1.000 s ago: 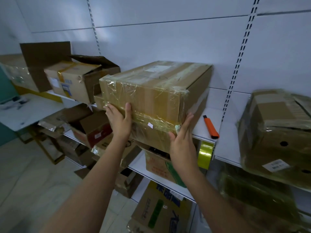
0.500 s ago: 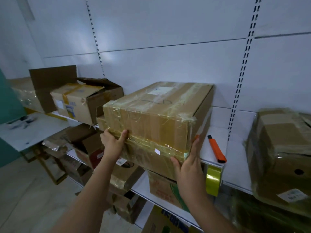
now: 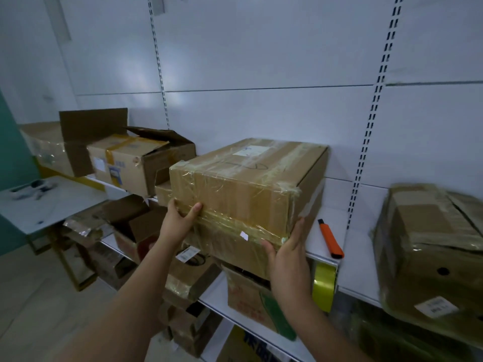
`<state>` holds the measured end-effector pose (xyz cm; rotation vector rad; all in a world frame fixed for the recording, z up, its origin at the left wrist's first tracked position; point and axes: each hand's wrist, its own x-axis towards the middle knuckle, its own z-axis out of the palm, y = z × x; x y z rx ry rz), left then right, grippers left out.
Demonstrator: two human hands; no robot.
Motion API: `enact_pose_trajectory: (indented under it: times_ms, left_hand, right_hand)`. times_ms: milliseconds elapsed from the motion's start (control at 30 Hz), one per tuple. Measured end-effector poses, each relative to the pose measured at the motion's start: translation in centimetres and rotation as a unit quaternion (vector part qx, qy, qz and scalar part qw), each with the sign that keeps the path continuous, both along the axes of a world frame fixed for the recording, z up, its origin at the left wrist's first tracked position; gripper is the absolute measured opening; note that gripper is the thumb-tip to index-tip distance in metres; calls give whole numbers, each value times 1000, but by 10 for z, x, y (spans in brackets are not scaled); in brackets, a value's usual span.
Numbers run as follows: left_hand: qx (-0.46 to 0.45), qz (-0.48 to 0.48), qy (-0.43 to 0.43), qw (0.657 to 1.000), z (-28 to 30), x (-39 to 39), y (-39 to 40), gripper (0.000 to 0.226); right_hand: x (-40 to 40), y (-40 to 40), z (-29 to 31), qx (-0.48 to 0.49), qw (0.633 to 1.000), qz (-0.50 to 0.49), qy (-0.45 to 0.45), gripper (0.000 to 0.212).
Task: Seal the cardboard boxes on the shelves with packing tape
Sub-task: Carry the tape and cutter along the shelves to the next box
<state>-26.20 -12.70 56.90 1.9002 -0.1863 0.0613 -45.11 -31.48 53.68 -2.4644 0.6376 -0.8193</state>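
Taped box (image 3: 245, 194): sitting on the shelf (image 3: 321, 246) between both hands, its near end overhanging the edge; clear tape is wrapping its top and front, so it is looking sealed.
Left hand (image 3: 180, 222): gripping the box's near left corner, fingers over the edge, thumb on the front.
Right hand (image 3: 288, 257): pressing flat and straight-fingered against the near right corner.
Open box (image 3: 141, 163): standing beyond the left hand, flaps up, likely awaiting tape.
Orange cutter (image 3: 330, 239): lying just right of the right hand.
Yellow tape roll (image 3: 324, 286): hanging just below it.
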Motion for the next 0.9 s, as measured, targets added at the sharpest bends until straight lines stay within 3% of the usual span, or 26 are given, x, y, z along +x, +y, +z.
enact_pose_trajectory:
  times_ms: [167, 300, 467, 567, 633, 733, 800, 900]
  left_hand:
    - [-37, -65, 16, 997, -10, -10, 6, 129]
    - [17, -101, 1, 995, -14, -16, 8, 147]
    - [58, -63, -47, 995, -19, -15, -1, 139]
    - [90, -24, -46, 995, -25, -12, -6, 142]
    - [84, -21, -32, 996, -34, -21, -7, 134]
    - [49, -2, 16, 999, -63, -71, -24, 96]
    - [88, 12, 104, 991, -95, -106, -43, 66]
    - [164, -107, 185, 963, -139, -143, -72, 53]
  right_hand:
    - [-8, -5, -5, -11, 1000, 19, -20, 97]
    - [-16, -17, -7, -15, 1000, 15, -20, 94]
    - [-14, -18, -9, -18, 1000, -3, -4, 88]
    - [-23, -29, -8, -60, 997, 34, -41, 87]
    - [-33, -47, -10, -62, 992, 57, -94, 83]
    - [-24, -91, -14, -50, 992, -8, -111, 57]
    - [-5, -121, -20, -65, 997, -37, -25, 46]
    - [18, -153, -31, -85, 985, -30, 145, 55]
